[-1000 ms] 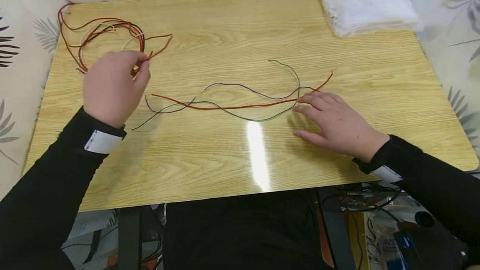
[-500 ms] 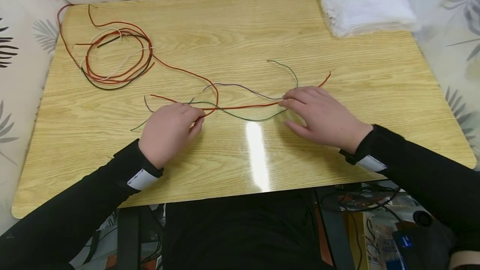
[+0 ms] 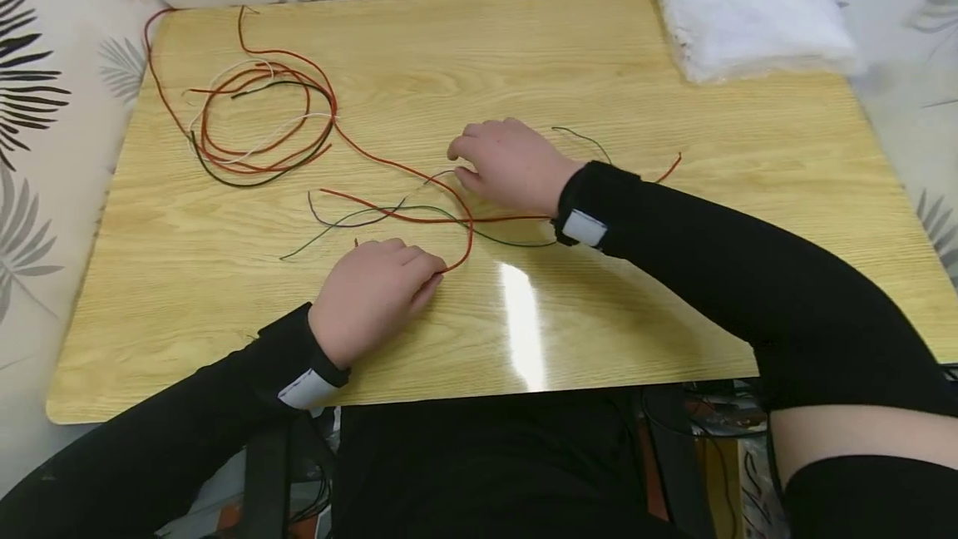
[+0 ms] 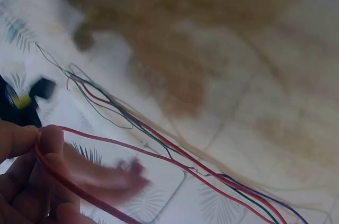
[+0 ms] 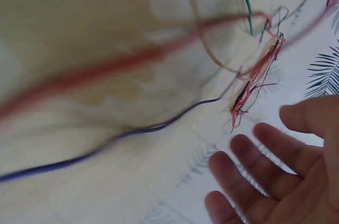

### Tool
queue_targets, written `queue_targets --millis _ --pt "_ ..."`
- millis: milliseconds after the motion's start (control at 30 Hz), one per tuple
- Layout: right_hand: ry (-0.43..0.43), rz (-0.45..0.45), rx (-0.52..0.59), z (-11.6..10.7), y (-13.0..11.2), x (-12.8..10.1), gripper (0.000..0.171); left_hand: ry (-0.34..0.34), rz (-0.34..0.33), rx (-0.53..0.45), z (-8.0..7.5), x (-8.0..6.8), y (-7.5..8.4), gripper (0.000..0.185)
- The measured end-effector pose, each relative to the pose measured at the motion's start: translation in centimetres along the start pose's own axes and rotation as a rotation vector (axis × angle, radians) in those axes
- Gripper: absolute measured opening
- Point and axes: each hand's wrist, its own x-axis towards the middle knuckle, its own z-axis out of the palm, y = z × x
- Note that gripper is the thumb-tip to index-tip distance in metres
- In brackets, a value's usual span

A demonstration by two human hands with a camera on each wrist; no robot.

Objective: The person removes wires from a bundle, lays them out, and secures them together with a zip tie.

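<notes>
Right hand (image 3: 509, 163) moved left, grip open; left hand (image 3: 377, 294) pinches red wire (image 3: 397, 166).

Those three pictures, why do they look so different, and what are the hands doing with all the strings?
They show one moment from three cameras. The big picture comes from a camera on the person's head, looking down at a wooden table. The two blurry ones come from cameras on each wrist. The strings are thin wires. The left hand pinches a red wire in its fingers; it runs back to a wire coil at the far left. The right hand reaches across, open, over loose green, purple and red wires. A white bundle lies at the far right corner.
</notes>
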Motion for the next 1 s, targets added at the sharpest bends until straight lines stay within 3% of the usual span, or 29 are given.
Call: queue_targets --millis 233,500,667,867,1000 --pt "-0.144 0.067 -0.037 1.1 -2.6 7.5 0.034 -0.092 -0.015 0.027 0.8 -0.7 0.2 0.008" --pt "-0.168 0.055 -0.117 2.7 -4.7 12.5 0.029 -0.227 -0.048 0.097 1.3 -1.6 -0.6 0.011" --pt "-0.155 0.072 -0.096 2.3 -4.4 12.1 0.022 -0.285 -0.088 0.117 1.1 -1.5 -0.3 0.013" --pt "0.002 0.056 0.019 1.7 -4.1 10.0 0.019 -0.289 -0.131 0.125 0.8 -1.7 -0.7 0.012" --pt "0.063 0.076 0.099 0.9 -3.8 8.3 0.017 -0.287 -0.142 0.127 0.8 -1.9 -0.9 0.012"
